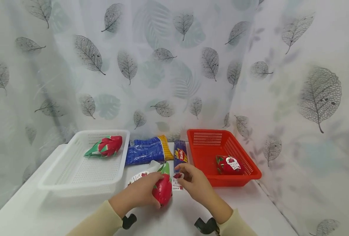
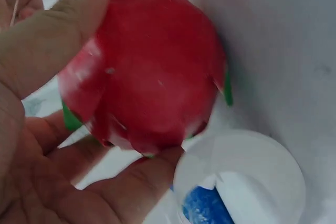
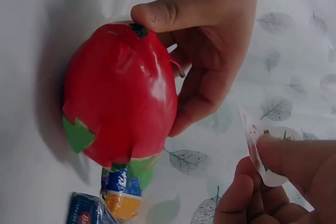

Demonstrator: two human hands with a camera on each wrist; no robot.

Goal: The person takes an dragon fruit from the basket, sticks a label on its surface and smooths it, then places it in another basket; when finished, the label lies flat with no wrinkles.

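My left hand (image 1: 142, 194) grips a red dragon fruit (image 1: 164, 190) with green leaf tips, just above or on the white table. Its thumb and fingers lie around the fruit's sides, as the left wrist view of the fruit (image 2: 152, 61) shows. To its right, my right hand (image 1: 198, 184) pinches a small white sticker (image 3: 274, 178) with a red print between thumb and fingers, apart from the fruit. White printed label sheets lie about the hands: one (image 1: 177, 187) below the right hand, another (image 1: 139, 177) behind the left.
A white basket (image 1: 48, 186) at left holds one dragon fruit (image 1: 111, 145). The red basket (image 1: 211, 131) at right holds a labelled dragon fruit (image 1: 225, 166). Between them lie a blue-and-yellow bag (image 1: 147, 150) and a blue Barilla pack (image 1: 180, 153). A leaf-print curtain (image 1: 162, 82) hangs behind.
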